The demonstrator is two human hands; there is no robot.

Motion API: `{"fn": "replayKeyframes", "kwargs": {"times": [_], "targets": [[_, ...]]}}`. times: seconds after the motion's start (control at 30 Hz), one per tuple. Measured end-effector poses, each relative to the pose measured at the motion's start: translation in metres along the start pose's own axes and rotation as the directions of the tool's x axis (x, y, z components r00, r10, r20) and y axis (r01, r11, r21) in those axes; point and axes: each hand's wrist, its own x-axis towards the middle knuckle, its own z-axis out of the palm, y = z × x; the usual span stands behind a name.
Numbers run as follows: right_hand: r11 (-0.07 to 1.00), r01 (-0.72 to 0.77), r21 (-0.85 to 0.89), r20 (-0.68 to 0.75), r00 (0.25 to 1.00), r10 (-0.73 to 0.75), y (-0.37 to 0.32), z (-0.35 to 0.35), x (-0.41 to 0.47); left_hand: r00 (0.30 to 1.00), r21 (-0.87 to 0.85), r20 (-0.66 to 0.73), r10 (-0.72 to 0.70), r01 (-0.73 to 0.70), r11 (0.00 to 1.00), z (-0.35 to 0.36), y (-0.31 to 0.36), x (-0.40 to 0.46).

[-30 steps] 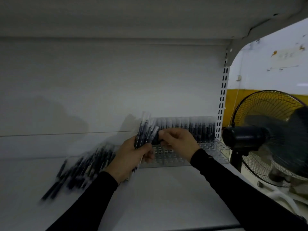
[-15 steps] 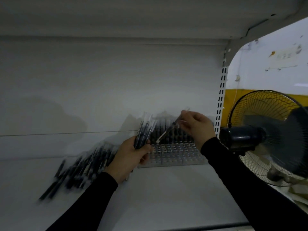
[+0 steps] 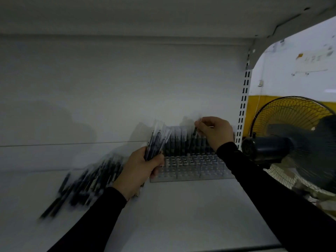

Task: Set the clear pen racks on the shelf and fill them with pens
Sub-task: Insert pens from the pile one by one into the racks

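Bare shelf (image 3: pixel 181 215) lies open in front of the clear rack (image 3: pixel 190 170), loose pens (image 3: pixel 87 182) crowd its left, a fan (image 3: pixel 291 142) its right.

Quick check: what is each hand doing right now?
Left hand: grips a bundle of pens.
Right hand: pinches a single pen above the clear rack.

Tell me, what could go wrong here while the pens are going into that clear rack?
The left hand grips a whole bundle of pens; some could slip out. The right hand pinches a single pen over the rack's already-filled back rows, so it might knock standing pens or miss a hole. The loose pile on the shelf could roll.
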Motion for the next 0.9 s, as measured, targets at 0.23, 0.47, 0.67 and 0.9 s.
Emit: {"fn": "replayKeyframes", "kwargs": {"times": [0.23,0.47,0.67,0.9], "targets": [[0.976,0.011,-0.218,0.202,0.979,0.034,0.008,0.013,-0.008,1.0,0.013,0.011,0.0,0.0,1.0,-0.001,-0.001,0.001],[0.968,-0.013,-0.249,0.25,0.965,0.078,0.016,0.014,-0.015,1.0,-0.037,0.02,-0.023,0.024,0.999,0.001,0.004,-0.002],[0.975,-0.015,-0.22,0.185,0.981,0.057,0.01,0.004,-0.028,0.999,-0.032,0.041,-0.021,0.022,0.999,0.002,0.006,-0.004],[0.987,-0.135,0.088,0.429,0.899,0.085,-0.015,0.01,-0.058,0.998,-0.036,0.065,-0.012,0.014,0.999,0.005,0.006,-0.003]]}}
